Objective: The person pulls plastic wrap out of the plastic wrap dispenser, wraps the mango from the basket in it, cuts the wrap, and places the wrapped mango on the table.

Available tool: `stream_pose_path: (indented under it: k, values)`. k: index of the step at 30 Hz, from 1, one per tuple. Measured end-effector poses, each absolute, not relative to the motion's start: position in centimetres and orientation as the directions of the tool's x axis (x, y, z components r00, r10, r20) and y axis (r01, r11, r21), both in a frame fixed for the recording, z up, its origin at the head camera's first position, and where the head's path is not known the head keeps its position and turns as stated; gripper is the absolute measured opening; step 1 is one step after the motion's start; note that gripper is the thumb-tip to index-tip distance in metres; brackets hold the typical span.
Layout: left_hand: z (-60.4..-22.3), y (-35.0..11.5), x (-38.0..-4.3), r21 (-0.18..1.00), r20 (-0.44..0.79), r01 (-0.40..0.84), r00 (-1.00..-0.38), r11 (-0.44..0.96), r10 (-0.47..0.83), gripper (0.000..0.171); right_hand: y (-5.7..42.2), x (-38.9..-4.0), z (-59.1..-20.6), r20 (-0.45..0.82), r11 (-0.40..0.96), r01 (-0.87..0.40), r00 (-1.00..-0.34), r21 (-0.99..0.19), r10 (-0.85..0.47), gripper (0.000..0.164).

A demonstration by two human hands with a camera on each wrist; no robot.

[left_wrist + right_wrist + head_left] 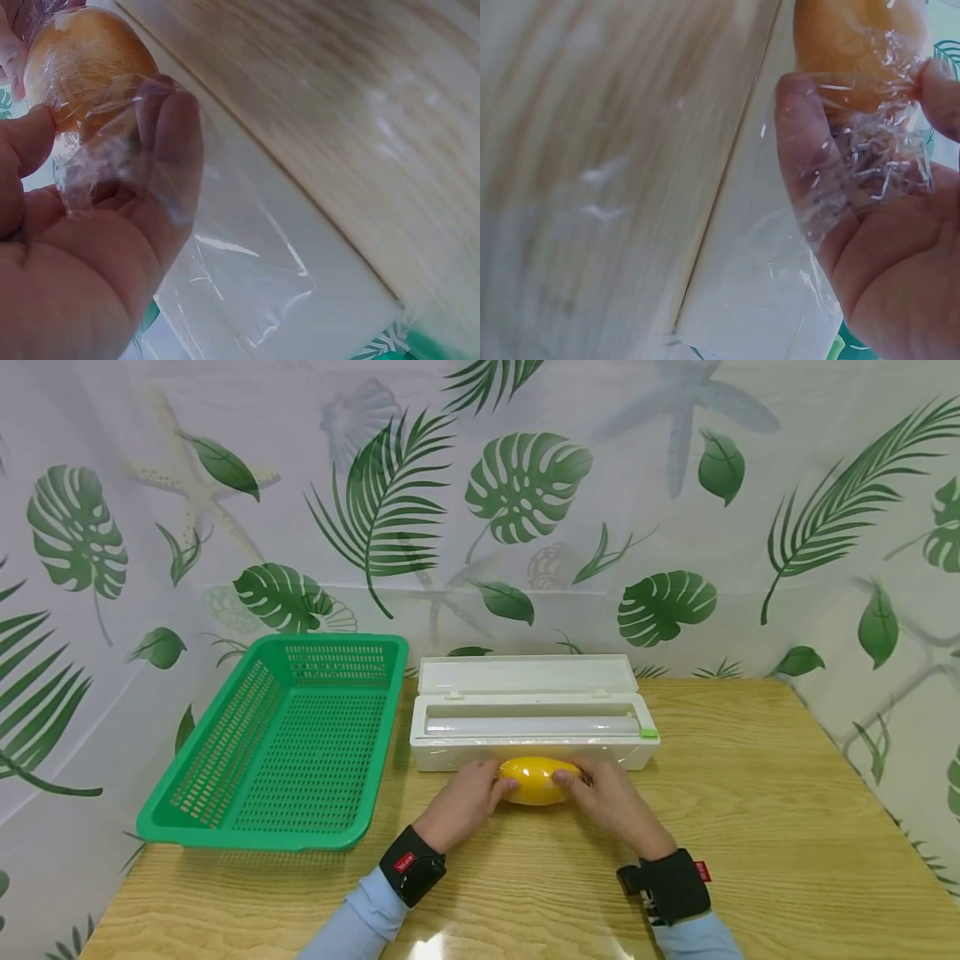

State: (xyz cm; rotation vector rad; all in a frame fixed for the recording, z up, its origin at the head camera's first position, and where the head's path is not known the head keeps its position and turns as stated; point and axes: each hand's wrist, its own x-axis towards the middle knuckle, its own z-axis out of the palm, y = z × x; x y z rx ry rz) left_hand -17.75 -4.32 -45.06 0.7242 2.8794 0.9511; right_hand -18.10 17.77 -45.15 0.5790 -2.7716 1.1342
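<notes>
A smooth yellow oval fruit (536, 781), possibly a mango, is held between both hands just in front of the cling film dispenser (525, 753). Clear film is wrapped round it. My left hand (467, 802) grips its left end; in the left wrist view, thumb and fingers pinch crumpled cling film (97, 169) there. At the right end, my right hand (618, 806) does the same, with bunched film (885, 154) between thumb and fingers in the right wrist view. The dispenser's lid (525, 675) stands open, showing a film roll (532, 726) inside.
A green plastic basket (367, 810) with slotted walls stands on the left of the wooden table (765, 827). A bright green slider (648, 733) sits at the dispenser's right end. Behind hangs a leaf-patterned cloth (570, 602).
</notes>
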Motion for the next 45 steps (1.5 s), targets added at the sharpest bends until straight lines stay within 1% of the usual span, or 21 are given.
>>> stream_pose_path:
  k: [11,23,31,40,42,45]
  values:
    - [-45.35,-4.09,-17.72,0.532,0.109,0.43,-0.889,0.729,0.445,0.034,17.72,-18.03,-45.3,0.204,0.668,-0.331,-0.943,-0.666,-0.264,0.034]
    - [-45.42,-3.84,-17.7,0.546,0.082,0.4,-0.9,0.736,0.428,0.033,17.5,-17.89,-45.18,0.176,0.666,-0.308,-0.95,-0.679,-0.26,0.031]
    - [-45.44,-3.72,-17.72,0.566,0.097,0.409,-0.895,0.716,0.435,0.03,17.59,-17.92,-45.15,0.133,0.657,-0.29,-0.951,-0.695,-0.28,0.033]
    - [-45.51,-3.7,-17.62,0.542,0.095,0.392,-0.908,0.744,0.409,0.03,17.51,-18.02,-45.08,0.131,0.637,-0.302,-0.944,-0.709,-0.302,0.028]
    - [-45.53,-3.7,-17.55,0.521,0.091,0.391,-0.909,0.758,0.407,0.031,17.57,-18.05,-45.13,0.137,0.634,-0.304,-0.944,-0.711,-0.3,0.027]
    - [-45.62,-3.76,-17.43,0.471,0.089,0.39,-0.913,0.791,0.398,0.033,17.71,-18.05,-45.26,0.155,0.638,-0.322,-0.94,-0.699,-0.305,0.028]
